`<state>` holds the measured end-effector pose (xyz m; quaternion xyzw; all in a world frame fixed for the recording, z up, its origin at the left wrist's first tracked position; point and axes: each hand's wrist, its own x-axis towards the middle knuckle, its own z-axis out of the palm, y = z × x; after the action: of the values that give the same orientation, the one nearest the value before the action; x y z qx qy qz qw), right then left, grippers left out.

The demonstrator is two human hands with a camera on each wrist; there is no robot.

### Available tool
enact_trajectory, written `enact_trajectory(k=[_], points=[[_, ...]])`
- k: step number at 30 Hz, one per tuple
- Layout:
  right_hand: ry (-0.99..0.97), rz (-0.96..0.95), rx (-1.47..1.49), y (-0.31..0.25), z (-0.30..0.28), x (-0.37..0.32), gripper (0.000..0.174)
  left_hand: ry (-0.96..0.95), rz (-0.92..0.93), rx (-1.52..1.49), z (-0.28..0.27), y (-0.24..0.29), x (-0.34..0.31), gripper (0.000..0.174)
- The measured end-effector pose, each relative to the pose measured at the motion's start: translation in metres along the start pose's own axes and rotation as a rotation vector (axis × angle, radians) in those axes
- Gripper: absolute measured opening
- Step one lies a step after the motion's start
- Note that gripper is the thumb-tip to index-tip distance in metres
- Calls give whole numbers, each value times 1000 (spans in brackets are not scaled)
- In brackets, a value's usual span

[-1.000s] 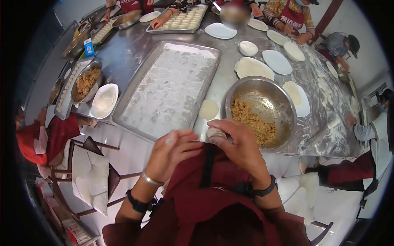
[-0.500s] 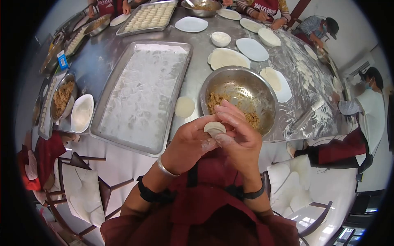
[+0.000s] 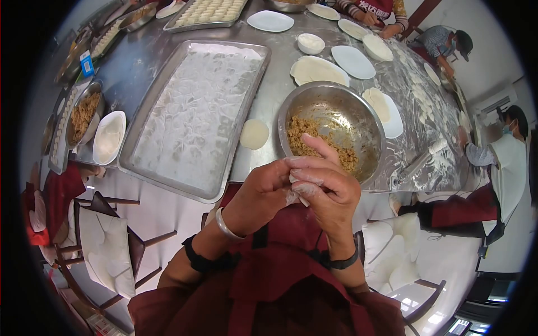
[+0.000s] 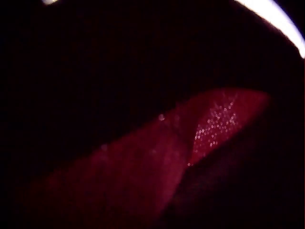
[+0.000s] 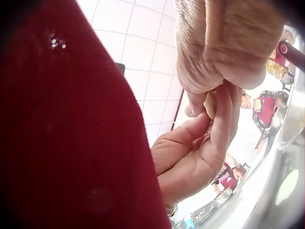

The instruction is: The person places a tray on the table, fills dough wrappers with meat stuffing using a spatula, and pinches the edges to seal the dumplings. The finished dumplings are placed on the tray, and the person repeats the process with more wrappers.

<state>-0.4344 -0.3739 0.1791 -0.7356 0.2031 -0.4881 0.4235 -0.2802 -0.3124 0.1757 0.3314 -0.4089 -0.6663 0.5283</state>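
Observation:
In the head view a pale folded dough piece (image 3: 301, 189) shows only in part between both hands, in front of the person's red apron. My left hand (image 3: 259, 193) pinches it from the left, with thumb and fingers bent around it. From the other side my right hand (image 3: 328, 193) presses on it, its fingers lying over the left fingertips. The right wrist view shows a sliver of the dough (image 5: 210, 106) between the fingers of both hands. Dark cloth fills most of the left wrist view, and no hand shows there.
A floured metal tray (image 3: 130, 147) lies left of the hands. A round wrapper (image 3: 254, 134) rests beside it. The steel bowl of filling (image 3: 367, 120) stands just beyond the right hand. Plates of wrappers, a rolling pin (image 3: 417, 162) and other people are around the table.
The hands, apart a second ago with the dough in the right one, came together around it. Since half a second ago the fingers have closed over it, hiding most of it. The head view has shifted.

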Motion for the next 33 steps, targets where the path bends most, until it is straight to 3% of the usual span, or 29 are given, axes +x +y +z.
enact_trajectory(k=[6, 9, 12, 15, 18, 21, 24, 27, 29, 33], points=[[-42, -84, -151, 1, -3, 4, 16, 48, 33, -28, 7, 6, -3, 34], [17, 78, 18, -12, 7, 8, 14, 44, 65, 72, 6, 11, -2, 33], [-14, 47, -1, -10, 7, 7, 20, 85, 53, 101, 6, 11, -4, 30], [-145, -105, -110, 5, -6, 5, 29, 114, 117, 319, 2, 3, -3, 30], [-185, -114, -202, 2, -8, 7, 30, 160, 148, 452, 1, 1, -3, 30], [60, 111, 63, -11, 11, 7, 19, 229, 142, 425, 4, 3, 0, 30], [87, 117, 44, -9, 10, 5, 22, 257, 76, 355, 8, 5, -2, 37], [-49, -84, -86, 13, -2, 0, 34, 152, 14, 222, 11, 11, -5, 42], [-87, -99, -159, 14, -7, 2, 34, 122, -17, 49, 14, 16, -4, 48], [122, 56, -54, 0, 11, 9, 23, 82, 69, -335, 8, 1, 2, 62]])
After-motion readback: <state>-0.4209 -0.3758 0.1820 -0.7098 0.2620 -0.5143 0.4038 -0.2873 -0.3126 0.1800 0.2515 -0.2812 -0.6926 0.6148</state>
